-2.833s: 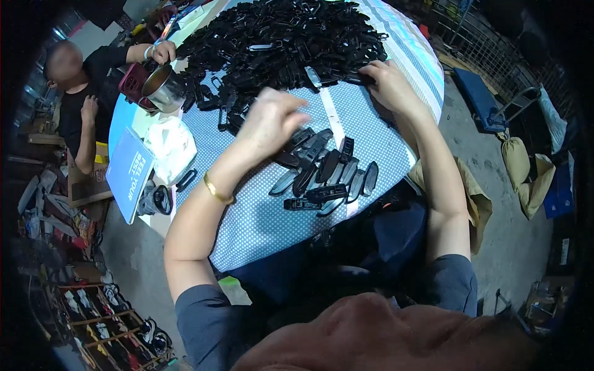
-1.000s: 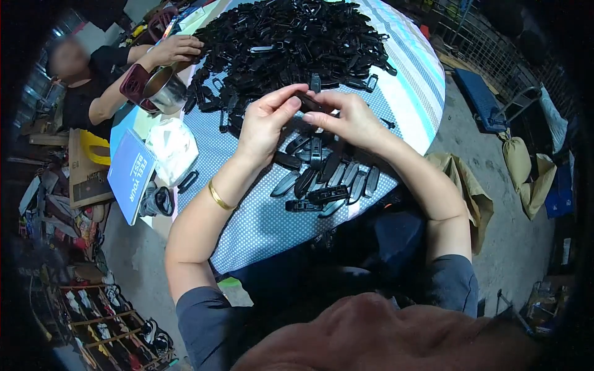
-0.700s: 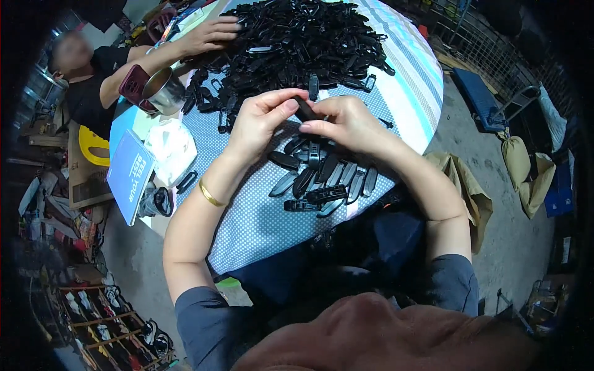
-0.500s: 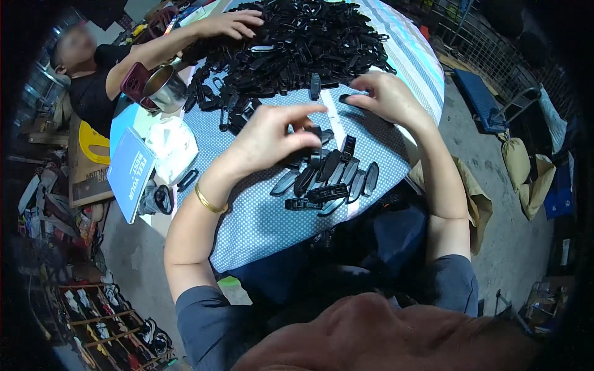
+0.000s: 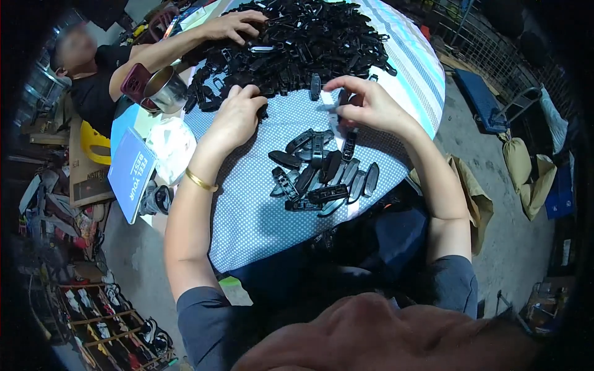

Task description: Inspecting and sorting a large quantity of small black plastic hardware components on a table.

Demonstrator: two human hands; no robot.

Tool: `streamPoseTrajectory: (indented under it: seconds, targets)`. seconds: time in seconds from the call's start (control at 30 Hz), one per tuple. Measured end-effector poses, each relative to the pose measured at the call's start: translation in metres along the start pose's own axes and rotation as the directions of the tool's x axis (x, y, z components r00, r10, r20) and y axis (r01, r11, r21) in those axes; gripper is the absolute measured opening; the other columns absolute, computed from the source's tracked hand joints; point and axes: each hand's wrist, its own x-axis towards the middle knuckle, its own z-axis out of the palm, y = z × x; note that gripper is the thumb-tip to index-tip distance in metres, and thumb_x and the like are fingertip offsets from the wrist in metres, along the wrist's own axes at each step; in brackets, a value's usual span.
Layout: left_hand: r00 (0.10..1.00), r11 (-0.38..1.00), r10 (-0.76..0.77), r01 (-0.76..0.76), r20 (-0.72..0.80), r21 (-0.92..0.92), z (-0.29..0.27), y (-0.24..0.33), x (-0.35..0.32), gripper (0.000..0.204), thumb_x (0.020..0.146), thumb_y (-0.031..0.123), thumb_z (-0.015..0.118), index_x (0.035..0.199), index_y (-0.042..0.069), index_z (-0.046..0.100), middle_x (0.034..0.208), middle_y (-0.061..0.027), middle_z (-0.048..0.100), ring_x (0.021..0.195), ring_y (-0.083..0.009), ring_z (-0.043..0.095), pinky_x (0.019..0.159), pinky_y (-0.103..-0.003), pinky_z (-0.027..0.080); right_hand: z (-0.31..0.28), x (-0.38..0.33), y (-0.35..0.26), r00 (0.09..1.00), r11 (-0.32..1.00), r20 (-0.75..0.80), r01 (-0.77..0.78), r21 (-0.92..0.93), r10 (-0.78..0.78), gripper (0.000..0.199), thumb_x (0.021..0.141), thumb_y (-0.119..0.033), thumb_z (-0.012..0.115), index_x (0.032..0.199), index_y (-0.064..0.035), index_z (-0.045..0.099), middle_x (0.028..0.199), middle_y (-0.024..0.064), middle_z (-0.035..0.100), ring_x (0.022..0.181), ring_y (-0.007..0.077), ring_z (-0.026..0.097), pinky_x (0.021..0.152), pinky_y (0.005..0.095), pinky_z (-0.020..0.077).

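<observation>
My left hand [image 5: 234, 119] is curled down over black pieces at the near left edge of a large heap of small black plastic parts [image 5: 303, 46]; its fingertips are hidden. To the right, my right hand [image 5: 371, 108] hovers above the cloth with thumb and forefinger around a dark plastic piece [image 5: 344, 96], partly covered by the fingers. One elongated black part [image 5: 315, 87] stands apart just left of that hand. Closer to me lies a small cluster of black buckle-like parts [image 5: 318, 167], some with slots, some smooth and glossy.
Another person's hand [image 5: 235, 26] reaches into the heap from the left. A metal mug [image 5: 166, 89], a dark red phone [image 5: 134, 83], a white plastic bag [image 5: 170, 148] and a blue notebook [image 5: 132, 175] line the left side of the patterned tablecloth [image 5: 247, 229].
My left hand has moved left and away from the near cluster, where another slotted black part now lies at the left. My right hand has shifted slightly left.
</observation>
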Motion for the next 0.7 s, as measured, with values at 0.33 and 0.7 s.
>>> streamPoseTrajectory:
  seconds: [0.33,0.7]
  targets:
    - [0.995,0.912,0.071,-0.090,-0.064,-0.399,0.008,0.036,0.008,0.012,0.075,0.007,0.063,0.081,0.002,0.054,0.080,-0.0118,0.056,0.077,-0.0303,0.054,0.071,-0.037,0.043,0.015,0.004,0.000,0.994,0.948,-0.068,-0.059,0.313,0.084,0.022,0.084,-0.019,0.064,0.098,-0.0017,0.061,0.077,0.0022,0.061,0.061,0.0070,0.057,0.053,0.0199,0.0465]
    - [0.949,0.058,-0.219,0.246,0.228,-0.967,-0.002,0.054,0.015,0.024,0.089,0.015,0.051,0.107,0.000,0.053,0.076,-0.0049,0.057,0.050,-0.0064,0.051,0.049,-0.016,0.042,0.031,0.007,0.001,0.925,0.943,-0.187,0.331,-0.033,-0.331,0.022,0.082,-0.015,0.064,0.102,-0.0054,0.066,0.112,0.0089,0.056,0.090,0.0127,0.059,0.067,0.0215,0.0502]
